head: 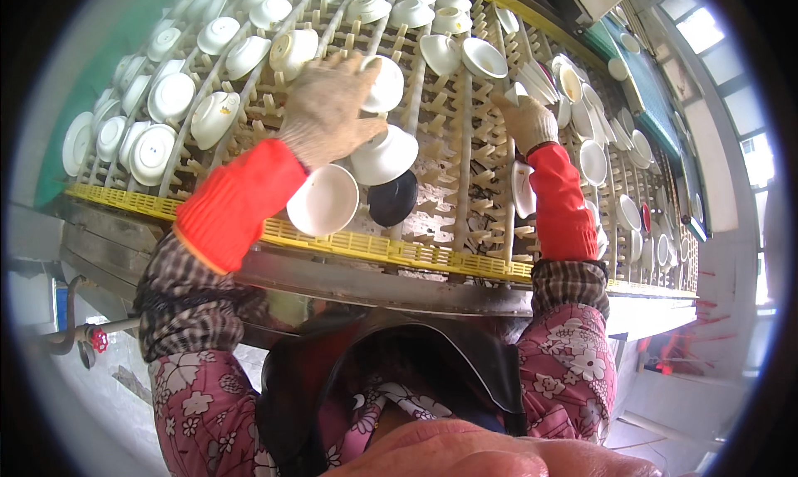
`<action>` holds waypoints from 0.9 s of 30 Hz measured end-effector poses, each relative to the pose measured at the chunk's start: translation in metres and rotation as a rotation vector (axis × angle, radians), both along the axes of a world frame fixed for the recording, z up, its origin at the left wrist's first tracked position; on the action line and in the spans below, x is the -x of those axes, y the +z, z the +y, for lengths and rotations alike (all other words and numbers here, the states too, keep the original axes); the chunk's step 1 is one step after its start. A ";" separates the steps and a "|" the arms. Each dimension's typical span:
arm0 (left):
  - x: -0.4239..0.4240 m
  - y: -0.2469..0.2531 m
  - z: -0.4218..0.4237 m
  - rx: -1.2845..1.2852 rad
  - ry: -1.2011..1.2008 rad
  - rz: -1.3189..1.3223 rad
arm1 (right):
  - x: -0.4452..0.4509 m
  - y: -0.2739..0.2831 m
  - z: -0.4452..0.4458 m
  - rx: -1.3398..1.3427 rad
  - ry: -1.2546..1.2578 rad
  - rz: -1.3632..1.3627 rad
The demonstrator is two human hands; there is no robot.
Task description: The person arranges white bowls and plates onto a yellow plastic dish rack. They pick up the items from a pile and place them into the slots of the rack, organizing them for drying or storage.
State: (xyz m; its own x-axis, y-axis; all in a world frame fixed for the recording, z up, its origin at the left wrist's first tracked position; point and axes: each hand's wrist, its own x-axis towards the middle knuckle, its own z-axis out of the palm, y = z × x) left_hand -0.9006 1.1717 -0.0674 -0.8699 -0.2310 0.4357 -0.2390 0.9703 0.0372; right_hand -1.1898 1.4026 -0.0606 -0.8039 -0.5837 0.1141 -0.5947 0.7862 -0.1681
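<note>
My left hand [330, 106], in a knit work glove with a red cuff, is at a white bowl [382, 84] with its fingers against the rim side; whether it grips the bowl is unclear. Just below that hand are a white deep bowl [384, 156], a cream bowl [323, 199] with its inside showing, and a black bowl [394, 198]. My right hand [527, 118], gloved the same way, is at a small white piece [515, 93] partly hidden by its fingers. An oblong white dish [523, 189] stands by the right forearm. All rest on a pegged conveyor [436, 128].
Many white bowls and plates stand tilted among the pegs to the left, far side and right. A yellow slatted strip [349, 243] and a metal rail [386, 287] edge the conveyor nearest me. A teal belt [651, 109] with dishes lies at the right.
</note>
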 end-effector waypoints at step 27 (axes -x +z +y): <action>-0.100 0.036 0.047 -0.208 0.082 -0.638 | 0.040 -0.008 -0.107 0.087 0.399 0.144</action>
State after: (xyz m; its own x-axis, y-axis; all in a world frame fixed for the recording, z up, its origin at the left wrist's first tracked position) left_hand -0.8009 1.2184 -0.0316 -0.9181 -0.3307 -0.2183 -0.3487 0.9360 0.0486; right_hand -1.2301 1.2956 -0.0682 -0.4897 -0.8286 0.2713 -0.8713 0.4768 -0.1165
